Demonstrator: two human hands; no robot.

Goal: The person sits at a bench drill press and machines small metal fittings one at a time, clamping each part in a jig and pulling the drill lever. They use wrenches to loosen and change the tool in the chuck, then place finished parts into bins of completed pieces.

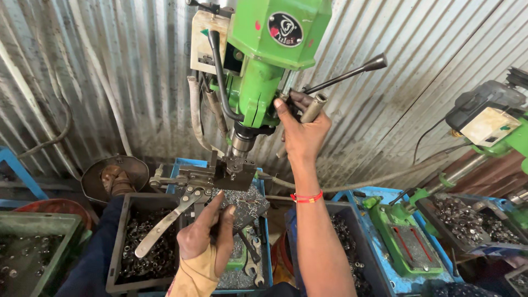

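From the head camera you look down on one green drill press [264, 49] in front of a corrugated metal wall [110, 71]; a second green drill press [495, 121] stands at your right, well apart. Your right hand [301, 129] is raised beside the drill head; its fingers are closed around one metal feed handle [313, 107], and a second feed handle with a dark knob [352, 71] sticks out to the right, free. On this wrist you wear one red thread band [307, 197].

Your left hand [206, 234] is low, just below the vise [231, 173] which sits under the spindle [242, 140]; the fingers are curled and pinched together near the heap of metal shavings [247, 201], but I cannot tell if they hold a small piece. One long flat vise lever [165, 223] points down to the left, near your thumb; one spanner [254, 258] lies on the blue table [190, 163] at the right of this hand.

I count two dark bins of small metal rings: the left bin [137, 247] and the right bin [344, 236], one on each side of the table; your right forearm crosses over the edge of the right bin. Between your two arms there is narrow open room; at the left, the lever closes part of the space over the left bin.
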